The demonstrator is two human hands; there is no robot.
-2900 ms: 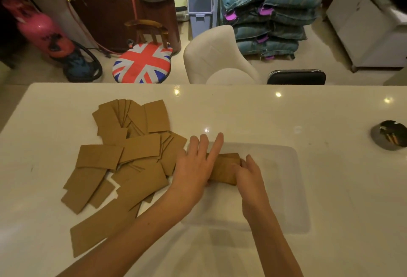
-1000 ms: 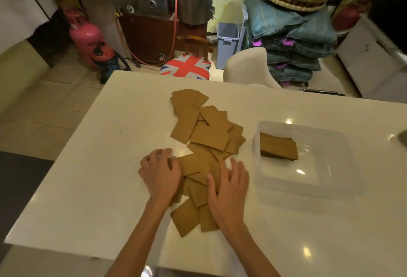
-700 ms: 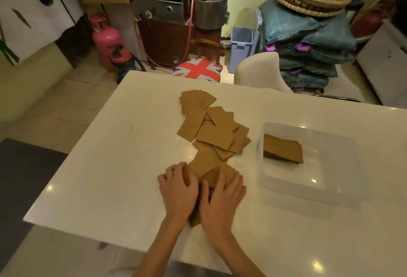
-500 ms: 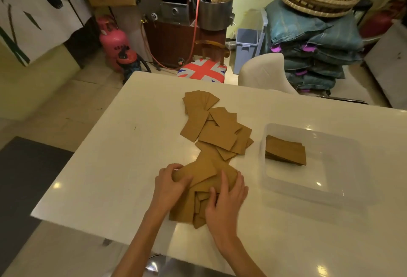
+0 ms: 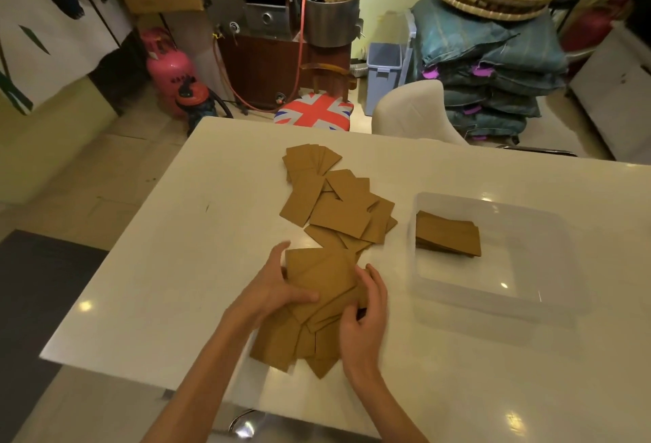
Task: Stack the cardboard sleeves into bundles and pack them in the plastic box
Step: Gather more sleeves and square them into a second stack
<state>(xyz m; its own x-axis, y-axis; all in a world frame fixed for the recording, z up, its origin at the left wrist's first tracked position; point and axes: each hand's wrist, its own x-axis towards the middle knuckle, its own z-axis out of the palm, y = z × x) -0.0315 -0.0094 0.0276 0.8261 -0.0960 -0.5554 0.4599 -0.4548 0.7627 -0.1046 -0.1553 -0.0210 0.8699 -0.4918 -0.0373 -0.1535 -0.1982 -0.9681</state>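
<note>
- Left hand (image 5: 271, 293) grips the left edge of a small stack of sleeves (image 5: 322, 275) at the near end of the pile, thumb lying across its top
- Right hand (image 5: 363, 315) curls round the stack's right edge, so both hands are clamped on it
- More sleeves fan out flat beneath it, and loose sleeves (image 5: 338, 203) trail off toward the far side of the white desk (image 5: 176, 284)
- To the right, the clear box (image 5: 493, 298) holds one bundle (image 5: 447, 236) in its far-left corner
</note>
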